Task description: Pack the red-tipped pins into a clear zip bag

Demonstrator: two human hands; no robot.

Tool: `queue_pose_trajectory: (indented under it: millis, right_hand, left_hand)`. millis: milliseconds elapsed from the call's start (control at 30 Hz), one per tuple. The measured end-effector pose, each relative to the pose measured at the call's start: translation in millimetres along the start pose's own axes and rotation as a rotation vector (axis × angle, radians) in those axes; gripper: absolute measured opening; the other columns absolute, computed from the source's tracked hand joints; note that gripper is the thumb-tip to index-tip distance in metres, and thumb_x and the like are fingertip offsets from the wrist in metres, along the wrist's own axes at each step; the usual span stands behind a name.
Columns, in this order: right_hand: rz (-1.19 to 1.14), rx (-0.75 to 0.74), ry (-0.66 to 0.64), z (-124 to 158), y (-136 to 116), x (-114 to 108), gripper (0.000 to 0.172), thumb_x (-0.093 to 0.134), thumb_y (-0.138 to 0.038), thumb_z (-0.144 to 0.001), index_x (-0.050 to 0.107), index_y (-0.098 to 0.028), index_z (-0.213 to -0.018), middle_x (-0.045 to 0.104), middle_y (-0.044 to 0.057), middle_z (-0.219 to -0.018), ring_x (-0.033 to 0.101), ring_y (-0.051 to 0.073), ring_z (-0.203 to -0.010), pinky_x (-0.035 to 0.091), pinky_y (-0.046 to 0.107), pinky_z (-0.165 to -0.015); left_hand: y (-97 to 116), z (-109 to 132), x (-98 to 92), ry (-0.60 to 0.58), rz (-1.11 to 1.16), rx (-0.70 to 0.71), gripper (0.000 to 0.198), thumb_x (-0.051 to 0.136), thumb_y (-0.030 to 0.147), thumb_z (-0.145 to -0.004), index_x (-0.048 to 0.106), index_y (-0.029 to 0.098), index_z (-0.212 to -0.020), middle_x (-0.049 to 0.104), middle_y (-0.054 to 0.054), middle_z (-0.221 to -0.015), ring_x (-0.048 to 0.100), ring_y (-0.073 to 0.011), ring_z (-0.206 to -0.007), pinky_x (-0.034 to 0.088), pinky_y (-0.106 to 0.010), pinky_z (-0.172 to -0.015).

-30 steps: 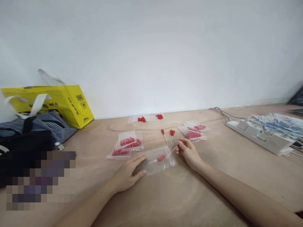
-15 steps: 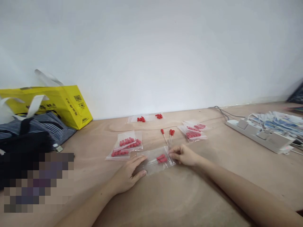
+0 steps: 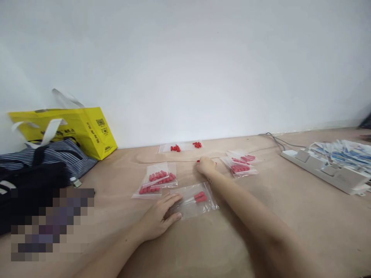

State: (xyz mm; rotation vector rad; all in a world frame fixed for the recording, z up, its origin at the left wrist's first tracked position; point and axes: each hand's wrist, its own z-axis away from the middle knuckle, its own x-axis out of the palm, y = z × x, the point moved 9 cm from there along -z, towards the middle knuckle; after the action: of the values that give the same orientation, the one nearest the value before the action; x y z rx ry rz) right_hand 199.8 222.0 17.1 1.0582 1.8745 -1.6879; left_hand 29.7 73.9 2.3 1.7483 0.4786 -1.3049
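A clear zip bag (image 3: pixel 193 210) lies flat on the table in front of me, with droppers (image 3: pixel 201 197) with red bulbs and pale stems inside. Across the bag's left end rests my left hand (image 3: pixel 160 214), thumb and fingers apart. My right hand (image 3: pixel 207 165) is stretched out beyond the bag, over the loose red-bulbed droppers. A red bulb shows on either side of it; its fingertips and the stems are hidden, so its grip cannot be made out.
Zip bags with several red bulbs lie at left (image 3: pixel 158 177) and right (image 3: pixel 240 166). Farther back, a clear bag (image 3: pixel 185 148) bears small red pieces. A yellow bag (image 3: pixel 98 135) and striped bag (image 3: pixel 66 154) stand left; a power strip (image 3: pixel 321 172) and white-blue packets (image 3: pixel 342 152) lie right.
My right hand has left the right edge of the zip bag and moved forward over the loose droppers. My left hand stays on the bag. The view has shifted slightly.
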Motion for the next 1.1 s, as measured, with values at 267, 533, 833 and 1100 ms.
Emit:
queue_pose_trajectory:
  millis: [267,533,833,1100]
  right_hand:
    - [-0.509,-0.129,0.240,44,49,-65,0.032,0.033,-0.033,-0.084,0.037,-0.018,-0.112,0.054,0.006,-0.088,0.054,0.014,-0.066,0.045,0.027,-0.059]
    - [-0.943,0.049,0.175,88,84,-53,0.030,0.050,-0.044,-0.072,0.038,-0.024,-0.091,0.041,-0.004,-0.068,0.045,0.011,-0.049,0.041,0.025,-0.044]
    - [-0.898,-0.012,-0.200,109,67,-31,0.033,0.061,-0.046,-0.064,0.049,-0.020,-0.079,0.052,-0.003,-0.064,0.051,0.013,-0.056,0.044,0.028,-0.057]
    - [-0.255,-0.559,-0.308,130,22,-40,0.014,0.057,-0.022,-0.074,0.069,-0.028,-0.076,0.060,0.004,-0.092,0.052,0.020,-0.089,0.036,0.037,-0.083]
  left_hand:
    - [2,0,-1.5,0.013,0.018,0.022,0.043,0.045,0.034,-0.083,0.040,0.024,-0.125,0.045,-0.005,-0.130,0.040,-0.0228,-0.119,0.033,-0.042,-0.098]
    - [0,-3,-3.2,0.024,-0.004,0.012,0.043,0.045,0.035,-0.083,0.041,0.024,-0.125,0.047,-0.004,-0.128,0.040,-0.0233,-0.119,0.033,-0.041,-0.099]
    - [1,-2,-0.7,-0.001,-0.021,-0.003,0.047,0.044,0.036,-0.084,0.037,0.022,-0.129,0.042,-0.005,-0.132,0.035,-0.0237,-0.123,0.030,-0.043,-0.100]
    - [5,-4,2.6,-0.044,-0.027,0.016,0.045,0.043,0.038,-0.085,0.042,0.022,-0.127,0.037,-0.005,-0.136,0.027,-0.0239,-0.127,0.024,-0.046,-0.103]
